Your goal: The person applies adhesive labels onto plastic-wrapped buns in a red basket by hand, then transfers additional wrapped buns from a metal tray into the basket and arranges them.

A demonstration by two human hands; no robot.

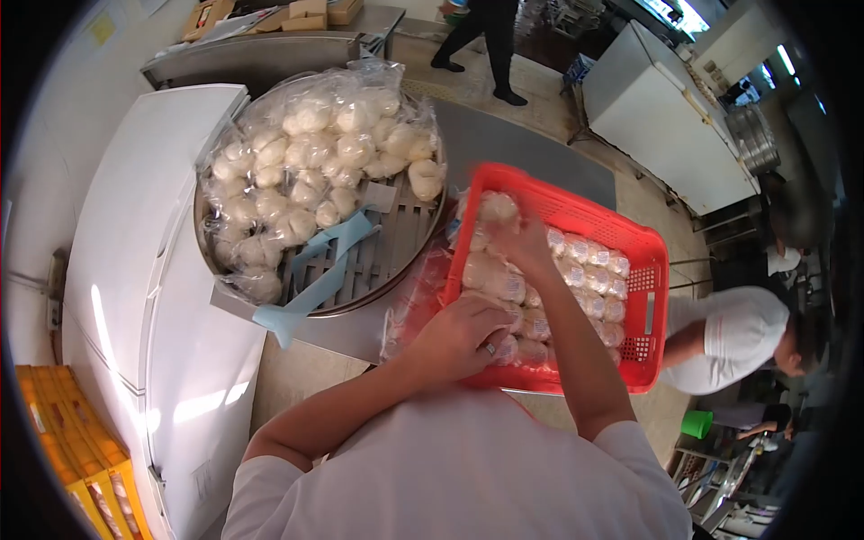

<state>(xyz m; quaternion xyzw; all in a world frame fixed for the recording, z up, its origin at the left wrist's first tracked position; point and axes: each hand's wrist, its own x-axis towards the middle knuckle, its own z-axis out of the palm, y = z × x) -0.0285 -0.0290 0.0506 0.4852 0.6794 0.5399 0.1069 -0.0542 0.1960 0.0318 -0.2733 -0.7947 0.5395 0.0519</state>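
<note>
A red plastic crate [634,236] holds rows of white round buns [576,274] in clear printed packaging. My left hand [463,337], wearing a ring, lies over the crate's near left side, its fingers bent and pressed on a clear bag of buns [490,274]. Farther back, my right hand [517,241] reaches into the crate beside a pale bun [498,207]; motion smears its fingers. To the left, a large round steamer tray [409,220] bears many loose buns [310,148] under clear plastic film. A light blue strip [328,261] lies across its slats.
The crate and tray rest on a grey metal table [513,148]. A white chest freezer [144,243] stands at left, above yellow crates [85,450]. Close to the crate's right side is a person in a white shirt [733,337]. Another person's legs [490,45] show at the back.
</note>
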